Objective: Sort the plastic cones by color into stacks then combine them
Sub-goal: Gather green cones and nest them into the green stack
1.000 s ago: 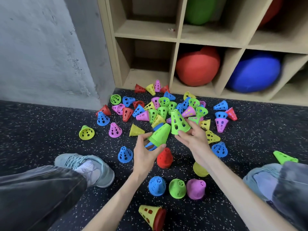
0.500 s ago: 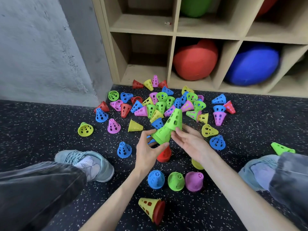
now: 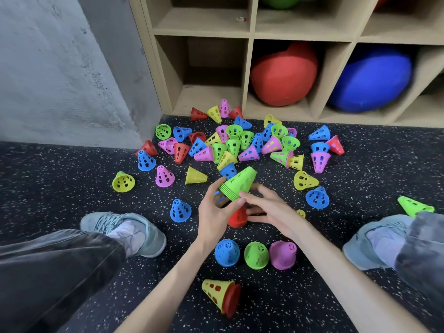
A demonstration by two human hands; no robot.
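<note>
My left hand [image 3: 212, 212] grips the rim end of a tilted stack of green cones [image 3: 239, 183], tip pointing up and right. My right hand [image 3: 269, 210] touches the stack's rim from the right, fingers mostly straight. A red cone stack [image 3: 237, 217] stands just behind my hands. Close to me stand a blue stack [image 3: 227, 252], a green stack [image 3: 256, 254] and a pink stack [image 3: 283, 254]. A yellow cone nested over a red one [image 3: 219, 296] lies on its side. A loose pile of mixed cones [image 3: 235, 145] spreads toward the shelf.
Speckled black floor [image 3: 72, 179]. A wooden cubby shelf [image 3: 249, 75] holds a red ball [image 3: 283, 73] and a blue ball [image 3: 370, 80]. My left shoe [image 3: 127, 231] and right shoe [image 3: 374, 239] flank the stacks. A lone green cone [image 3: 413, 206] lies at right. Grey wall at left.
The green cone held in my right hand has gone onto the green stack in my left hand. My right hand has let go of it and now rests at the stack's rim.
</note>
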